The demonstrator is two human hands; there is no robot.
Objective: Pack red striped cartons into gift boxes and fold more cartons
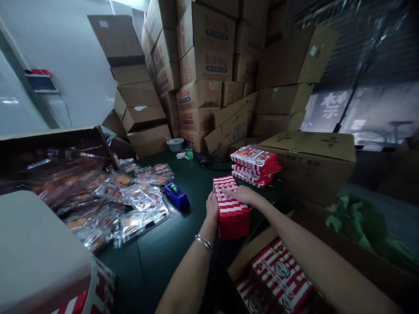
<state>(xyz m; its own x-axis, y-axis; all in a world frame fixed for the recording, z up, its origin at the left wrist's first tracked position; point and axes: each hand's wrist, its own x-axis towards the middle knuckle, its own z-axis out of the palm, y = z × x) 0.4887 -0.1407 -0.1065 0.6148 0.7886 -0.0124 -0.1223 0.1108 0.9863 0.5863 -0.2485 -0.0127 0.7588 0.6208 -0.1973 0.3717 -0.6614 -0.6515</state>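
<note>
Block of red-and-white striped boxes [233, 224]: packed side by side, between both hands, over the near part of a dark green table [194, 218]; contact with the tabletop not possible to tell. Left hand [212, 206]: holding the block along its left side; silver bangle [203, 243] at the wrist. Right hand [244, 195]: fingers across the block's top, from the right; firmness of grip not possible to tell. Just beyond: uneven stack of striped boxes [253, 162]. Beneath the right forearm: open carton [258, 249], more striped boxes inside. To the left: blue tape dispenser [177, 197], clear packets [140, 203] in a heap.
</note>
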